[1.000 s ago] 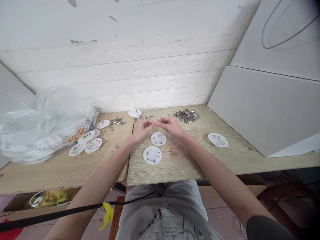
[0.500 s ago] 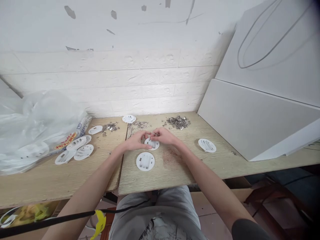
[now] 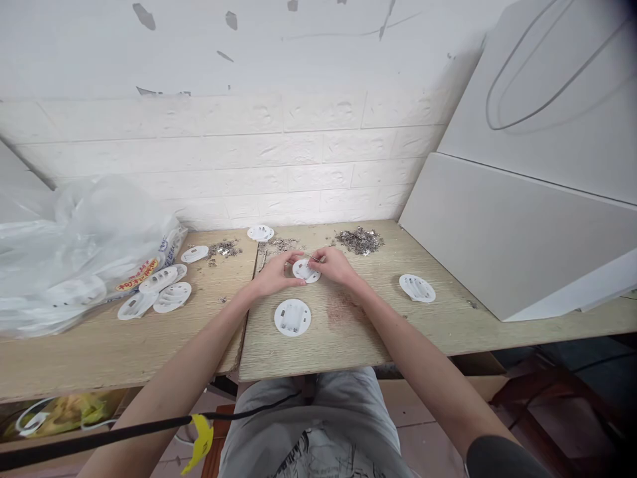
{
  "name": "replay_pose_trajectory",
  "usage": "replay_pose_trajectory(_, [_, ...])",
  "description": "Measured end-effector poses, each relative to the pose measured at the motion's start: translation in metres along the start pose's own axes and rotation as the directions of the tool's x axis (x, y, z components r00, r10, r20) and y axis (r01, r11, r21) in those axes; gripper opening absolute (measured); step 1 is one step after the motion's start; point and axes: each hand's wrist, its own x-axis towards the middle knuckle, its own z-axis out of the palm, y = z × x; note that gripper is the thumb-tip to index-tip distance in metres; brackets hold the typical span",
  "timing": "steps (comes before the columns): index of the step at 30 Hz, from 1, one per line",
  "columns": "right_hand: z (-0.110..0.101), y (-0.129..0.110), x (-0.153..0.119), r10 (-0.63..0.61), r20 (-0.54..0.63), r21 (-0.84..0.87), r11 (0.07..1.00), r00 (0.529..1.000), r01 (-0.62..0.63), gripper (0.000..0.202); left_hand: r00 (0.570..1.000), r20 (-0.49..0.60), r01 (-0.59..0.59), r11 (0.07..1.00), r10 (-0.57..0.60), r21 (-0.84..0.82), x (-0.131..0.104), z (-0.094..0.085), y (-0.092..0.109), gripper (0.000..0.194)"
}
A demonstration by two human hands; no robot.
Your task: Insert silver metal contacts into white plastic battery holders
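Observation:
A round white plastic battery cover [image 3: 300, 271] with slots and small metal parts lies between my hands. Around its left edge curls my left hand [image 3: 277, 273], thumb at the lower rim and fingertips at the upper side. My right hand [image 3: 332, 265] is closed in a pinch over the cover's right side. From its fingers a thin metal tool [image 3: 310, 257] sticks out to the upper left; its tip is too small to make out. Nearer the table's front edge lies a second round cover [image 3: 292, 318], with battery slots facing up.
Piles of small metal contacts [image 3: 359, 241] lie along the wall, with smaller heaps [image 3: 225, 248] to the left. More covers rest at right [image 3: 417, 288], at back [image 3: 260, 233] and by a plastic bag [image 3: 114, 219]. A white panel [image 3: 507, 232] leans at right.
The cover between my hands has shifted slightly away from me, along with both hands. More of its face shows now. The view has tilted a little.

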Motion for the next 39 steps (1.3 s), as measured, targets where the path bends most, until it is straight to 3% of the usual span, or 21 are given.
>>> replay_pose_trajectory(4, [0.000,0.000,0.001,0.045,0.019,0.173,0.984,0.999,-0.048,0.019,0.999,-0.042,-0.005,0.968,-0.006,-0.251,0.000,0.003,0.007,0.062])
replay_pose_trajectory(9, [0.000,-0.002,0.000,0.049,0.035,0.334,0.941,0.998,-0.058,0.027,0.993,-0.004,0.103,0.890,-0.117,-0.444,-0.002,0.003,0.013,0.059])
replay_pose_trajectory(20, [-0.007,-0.004,0.000,0.101,-0.063,0.398,0.915,0.993,-0.068,0.030,0.989,-0.111,0.025,0.852,-0.097,-0.523,0.000,0.002,0.011,0.056])
replay_pose_trajectory(27, [-0.007,-0.006,0.000,0.132,-0.069,0.369,0.924,0.989,-0.097,0.028,0.994,-0.082,0.017,0.867,-0.066,-0.497,0.001,0.002,0.011,0.056])
replay_pose_trajectory(39, [-0.007,-0.006,-0.001,0.078,-0.151,0.199,0.979,0.985,-0.047,0.026,0.996,-0.035,0.053,0.860,-0.081,-0.507,0.000,0.004,0.012,0.058])
